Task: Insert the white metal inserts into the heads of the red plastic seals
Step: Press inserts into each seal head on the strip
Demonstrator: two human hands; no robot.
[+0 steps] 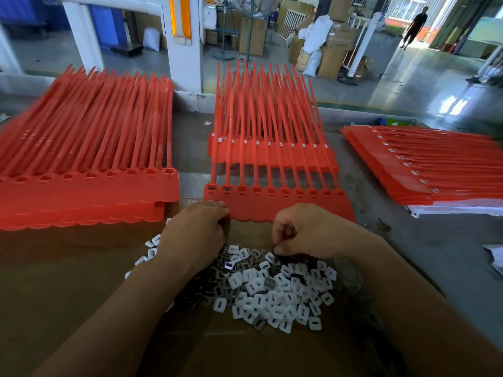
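Our right hand (307,229) pinched a white insert (275,250) from the pile (275,292); our left hand (196,229) curled shut, contents hidden. We judged squaring each insert to the red seal heads (272,190) just beyond our hands mattered most.

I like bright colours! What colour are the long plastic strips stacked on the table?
Red: the long plastic seal strips show best in the head view.

Glossy red plastic seals (275,183); matt white inserts (272,292) on brown cardboard (68,268).

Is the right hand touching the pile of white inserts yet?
Touching. In the head view, the right hand has its curled fingertips pressed onto the top edge of the insert pile, with no gap visible.
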